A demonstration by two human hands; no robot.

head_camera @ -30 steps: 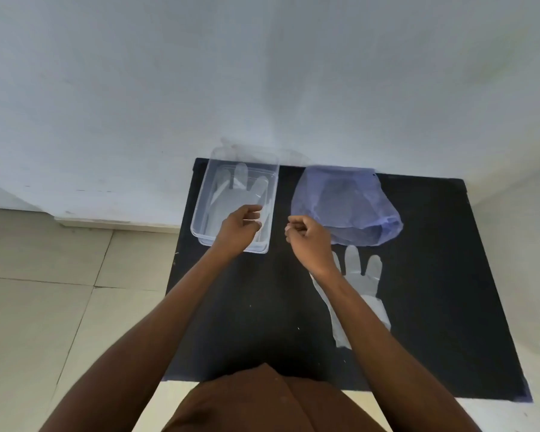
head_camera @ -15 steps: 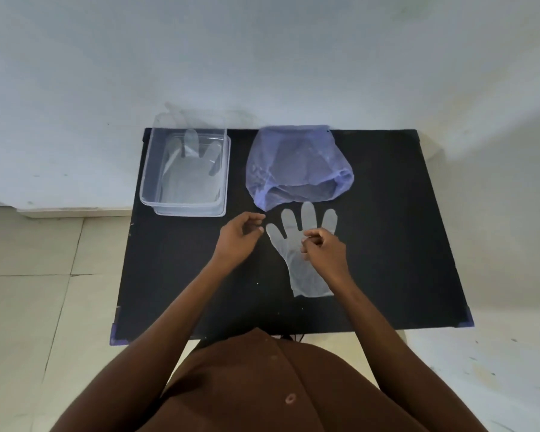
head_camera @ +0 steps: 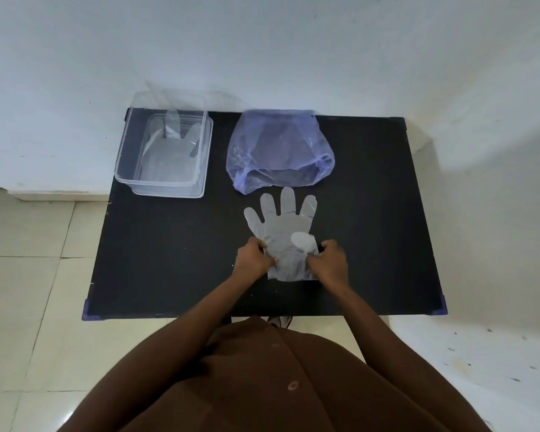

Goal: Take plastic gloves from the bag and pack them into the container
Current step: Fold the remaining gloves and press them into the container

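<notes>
While both hands pinch the glove (head_camera: 282, 227) cuff | bag (head_camera: 279, 151) just beyond | container (head_camera: 164, 151) far-left

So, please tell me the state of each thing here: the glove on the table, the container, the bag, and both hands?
Glove: flat on the table, fingers pointing at the bag, thumb folded onto the palm.
Container: open, one glove inside.
Bag: lying on the table, mouth open toward the person.
Left hand: gripping the glove's left edge.
Right hand: gripping its right edge.

Brown buttoned garment (head_camera: 262, 385) covers the torso; both forearms bare, no sleeves visible
</notes>
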